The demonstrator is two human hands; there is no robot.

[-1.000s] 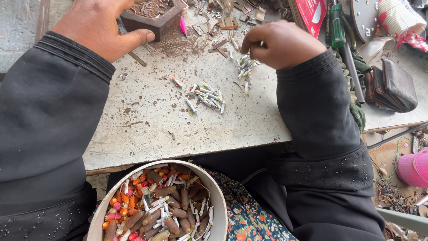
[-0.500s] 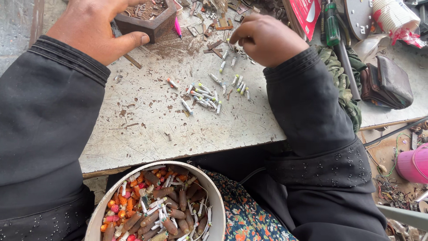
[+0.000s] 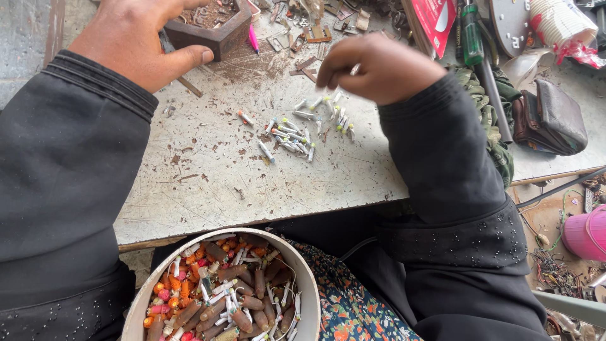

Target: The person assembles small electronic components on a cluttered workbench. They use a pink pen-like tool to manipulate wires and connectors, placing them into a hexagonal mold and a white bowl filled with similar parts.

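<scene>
Above the pile of small white pieces at frame centre, my right hand has lifted, grip pinched on one small white piece; left hand stays spread open beside the dark tray on the counter.

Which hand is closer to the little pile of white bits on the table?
The right hand. It hovers just above the white bits, near the pile's far edge. The left hand is farther off to the left, touching the brown box.
</scene>
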